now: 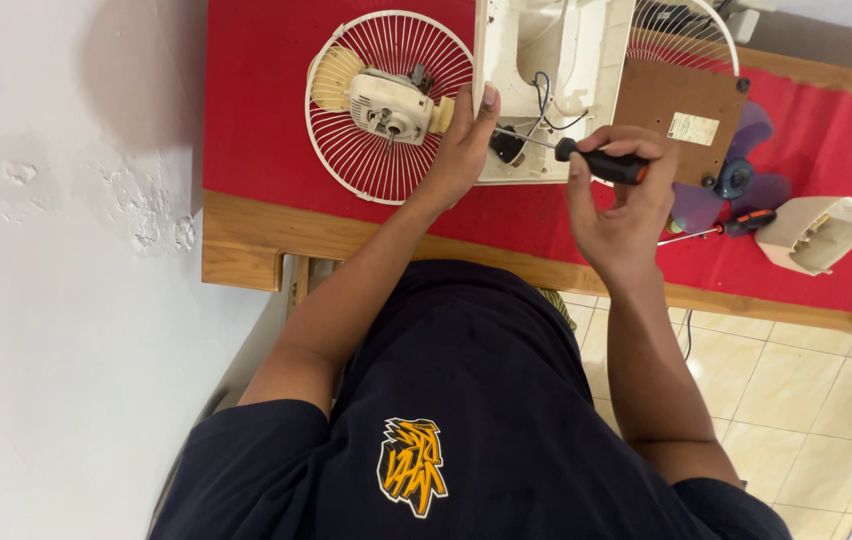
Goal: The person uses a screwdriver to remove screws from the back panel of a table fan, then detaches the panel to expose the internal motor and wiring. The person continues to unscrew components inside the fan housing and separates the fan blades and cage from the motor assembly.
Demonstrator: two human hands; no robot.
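Note:
My left hand grips the edge of a cream plastic fan base housing that lies open side up, with wires showing inside. My right hand is shut on a screwdriver with a black and orange handle. Its thin shaft points left into the lower corner of the housing, close to my left thumb. Left of the housing lies a white wire fan guard with the cream motor mounted at its middle.
All of it rests on a red cloth over a wooden table. To the right are a brown board, a purple fan blade, a second screwdriver, a cream motor cover and another wire guard. A white wall stands on the left.

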